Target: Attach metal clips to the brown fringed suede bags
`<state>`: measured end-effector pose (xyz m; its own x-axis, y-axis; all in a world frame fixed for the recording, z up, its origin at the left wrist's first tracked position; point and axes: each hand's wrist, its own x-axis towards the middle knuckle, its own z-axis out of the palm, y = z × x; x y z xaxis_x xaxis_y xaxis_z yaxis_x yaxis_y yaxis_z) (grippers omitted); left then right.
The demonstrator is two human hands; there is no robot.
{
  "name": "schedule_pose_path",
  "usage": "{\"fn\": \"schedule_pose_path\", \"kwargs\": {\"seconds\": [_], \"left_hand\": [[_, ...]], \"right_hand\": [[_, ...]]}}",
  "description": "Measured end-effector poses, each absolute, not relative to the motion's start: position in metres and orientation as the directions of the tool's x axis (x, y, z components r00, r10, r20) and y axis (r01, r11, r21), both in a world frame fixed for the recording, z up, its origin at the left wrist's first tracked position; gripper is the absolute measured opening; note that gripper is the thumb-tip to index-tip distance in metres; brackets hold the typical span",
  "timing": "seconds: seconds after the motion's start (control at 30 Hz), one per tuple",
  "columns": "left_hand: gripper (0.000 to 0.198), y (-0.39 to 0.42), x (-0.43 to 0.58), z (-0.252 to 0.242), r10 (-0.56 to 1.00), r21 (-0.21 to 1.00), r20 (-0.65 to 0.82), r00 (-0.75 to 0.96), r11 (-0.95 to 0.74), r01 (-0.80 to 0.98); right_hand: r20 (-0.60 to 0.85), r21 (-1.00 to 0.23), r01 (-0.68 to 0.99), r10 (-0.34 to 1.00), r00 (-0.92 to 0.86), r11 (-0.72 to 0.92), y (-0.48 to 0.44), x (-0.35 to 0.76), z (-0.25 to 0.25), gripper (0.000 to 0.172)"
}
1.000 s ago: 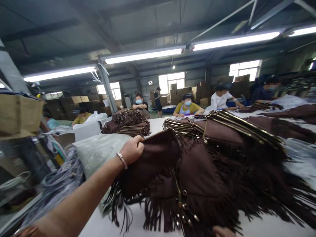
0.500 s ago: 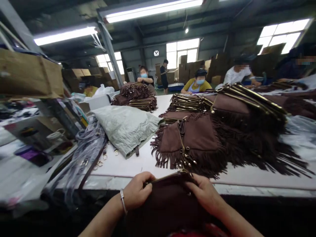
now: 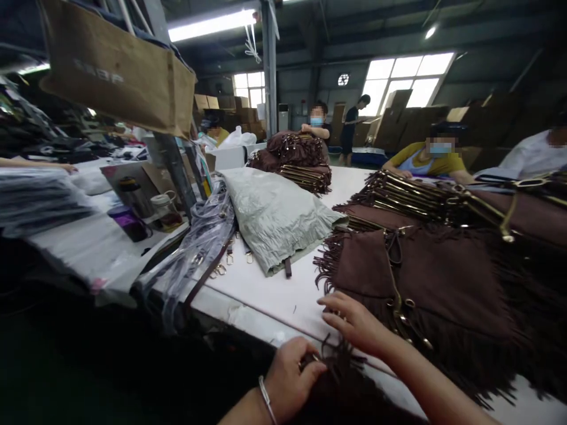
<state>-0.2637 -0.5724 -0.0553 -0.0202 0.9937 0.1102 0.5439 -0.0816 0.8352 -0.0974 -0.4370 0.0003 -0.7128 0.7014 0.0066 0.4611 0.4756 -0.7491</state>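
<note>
A dark brown fringed bag hangs at the table's front edge, low in the view and mostly in shadow. My left hand, with a silver bangle at the wrist, is closed around its edge. Over the bag's fringe, my right hand has its fingers stretched forward and apart. A small glint of metal shows under those fingers, too small to name. Just right of my right hand lies another brown fringed bag with gold-coloured metal fittings.
A grey-green plastic sack lies mid-table. Left of it are plastic-wrapped straps with gold clips. Bags with gold frames are stacked in a pile behind. A metal post and a hanging brown paper bag stand left. Co-workers sit across the table.
The view has swung left. The held bag has dropped from upright between both hands to lower and darker, its fringe now showing. My right hand has let go of its top edge and spread its fingers.
</note>
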Motion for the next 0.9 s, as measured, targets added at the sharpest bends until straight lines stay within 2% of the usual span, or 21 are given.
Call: {"fn": "schedule_pose_path", "kwargs": {"seconds": [0.03, 0.1, 0.13, 0.2, 0.3, 0.37, 0.43, 0.5, 0.57, 0.63, 0.7, 0.8, 0.9], "left_hand": [[0.013, -0.574, -0.264, -0.069, 0.986, 0.840, 0.153, 0.066, -0.165, 0.518], [0.026, -0.574, -0.259, -0.098, 0.907, 0.810, 0.279, 0.314, -0.398, 0.431], [0.033, -0.572, -0.256, -0.111, 0.851, 0.783, 0.313, 0.422, -0.483, 0.393], [0.045, -0.569, -0.249, -0.134, 0.787, 0.735, 0.283, 0.548, -0.545, 0.403], [0.047, -0.566, -0.246, -0.146, 0.822, 0.690, 0.191, 0.537, -0.501, 0.522], [0.042, -0.567, -0.250, -0.137, 0.849, 0.711, 0.241, 0.471, -0.485, 0.510], [0.032, -0.571, -0.257, -0.118, 0.858, 0.746, 0.336, 0.389, -0.494, 0.447], [0.020, -0.574, -0.262, -0.096, 0.868, 0.767, 0.389, 0.310, -0.491, 0.413], [0.014, -0.577, -0.263, -0.076, 0.887, 0.787, 0.369, 0.276, -0.457, 0.415], [0.014, -0.578, -0.259, -0.062, 0.905, 0.806, 0.324, 0.276, -0.417, 0.421], [0.016, -0.578, -0.250, -0.054, 0.899, 0.809, 0.306, 0.314, -0.419, 0.412], [0.016, -0.577, -0.235, -0.051, 0.850, 0.774, 0.343, 0.400, -0.497, 0.393], [0.017, -0.580, -0.225, -0.053, 0.788, 0.725, 0.395, 0.472, -0.583, 0.366]], "right_hand": [[0.051, -0.686, 0.473, 0.685, -0.726, 0.553, -0.426, -0.116, -0.005, 0.039], [0.047, -0.604, 0.517, 0.674, -0.737, 0.607, -0.409, -0.157, -0.017, 0.045], [0.015, -0.592, 0.555, 0.696, -0.718, 0.584, -0.401, -0.177, -0.022, 0.047], [-0.030, -0.596, 0.616, 0.752, -0.659, 0.515, -0.391, -0.209, -0.032, 0.048], [-0.004, -0.624, 0.614, 0.784, -0.621, 0.483, -0.386, -0.223, -0.040, 0.038], [0.042, -0.652, 0.585, 0.793, -0.608, 0.483, -0.392, -0.206, -0.042, 0.030], [0.071, -0.675, 0.583, 0.827, -0.558, 0.452, -0.405, -0.168, -0.043, 0.032], [0.060, -0.694, 0.618, 0.885, -0.462, 0.370, -0.426, -0.118, -0.045, 0.034], [0.004, -0.704, 0.664, 0.937, -0.348, 0.250, -0.451, -0.064, -0.049, 0.028], [0.006, -0.631, 0.747, 0.964, -0.267, 0.211, -0.476, -0.022, -0.051, 0.029], [0.110, -0.497, 0.818, 0.957, -0.270, 0.288, -0.492, -0.002, -0.049, 0.028], [0.235, -0.314, 0.828, 0.883, -0.406, 0.464, -0.494, -0.018, -0.041, 0.027], [0.142, -0.260, 0.754, 0.796, -0.589, 0.604, -0.477, -0.066, -0.033, 0.029]]}}
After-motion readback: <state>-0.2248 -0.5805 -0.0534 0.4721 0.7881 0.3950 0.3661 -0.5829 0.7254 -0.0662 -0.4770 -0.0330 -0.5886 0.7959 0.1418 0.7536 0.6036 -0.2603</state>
